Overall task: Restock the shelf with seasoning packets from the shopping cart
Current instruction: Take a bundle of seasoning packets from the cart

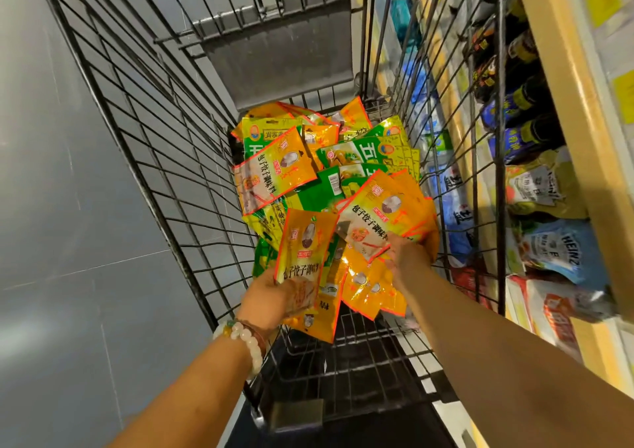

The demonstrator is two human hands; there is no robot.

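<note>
Packets [329,180] of seasoning, orange ones mixed with green, lay heaped in the shopping cart [144,145] against its far end and right wall, while the near part of the cart floor showed bare wire. The left hand [271,298], a bead bracelet [240,339] at its wrist, was closed on the lower edge of one orange packet [307,246], held upright above the heap. The right hand [408,258] gripped the near corner of a fanned bunch of orange packets [377,214] close to the cart's right wall. These looked like thin, glossy foil sachets: light, limp and likely slick, so a bunch probably slides apart unless pinched firmly across a sealed edge. The shelf [562,159] stood just beyond the right wall, with pouches and bottles already lying on it.
</note>
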